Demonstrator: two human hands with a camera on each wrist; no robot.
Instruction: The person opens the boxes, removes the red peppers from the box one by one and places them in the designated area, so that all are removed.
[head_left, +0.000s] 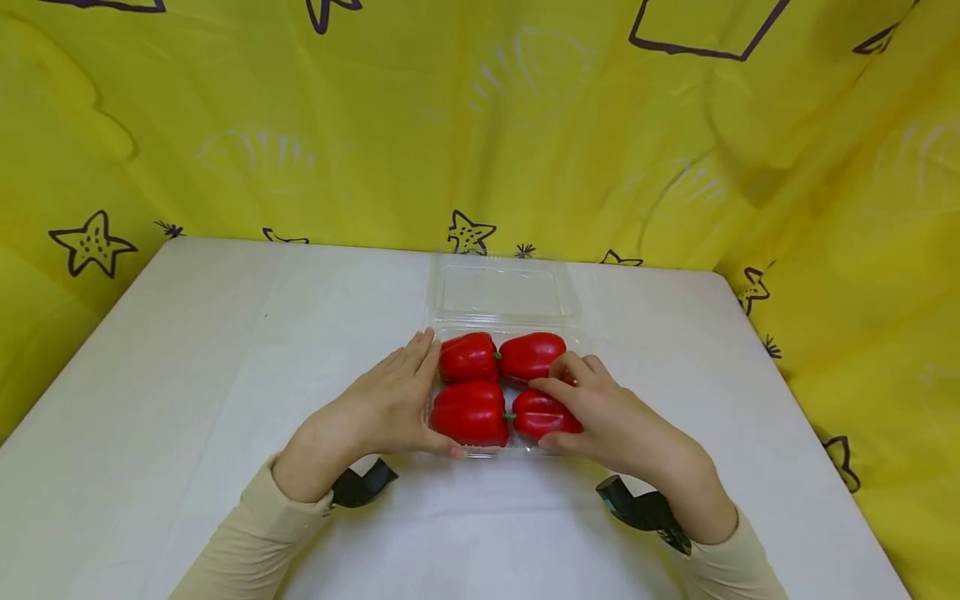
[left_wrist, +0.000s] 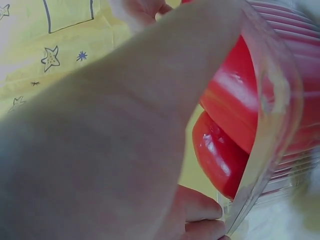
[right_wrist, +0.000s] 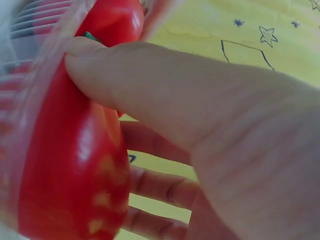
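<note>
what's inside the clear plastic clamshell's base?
Four red bell peppers, two by two. The right hand partly covers the near-right pepper; anything beneath the peppers is hidden.

Four bright red peppers, green stems. Container clear, colourless. Tabletop white. Far cloth yellow, printed with dark-outlined starfish and pale striped shapes. Sleeves plain cream, left and right; wrist straps black.
</note>
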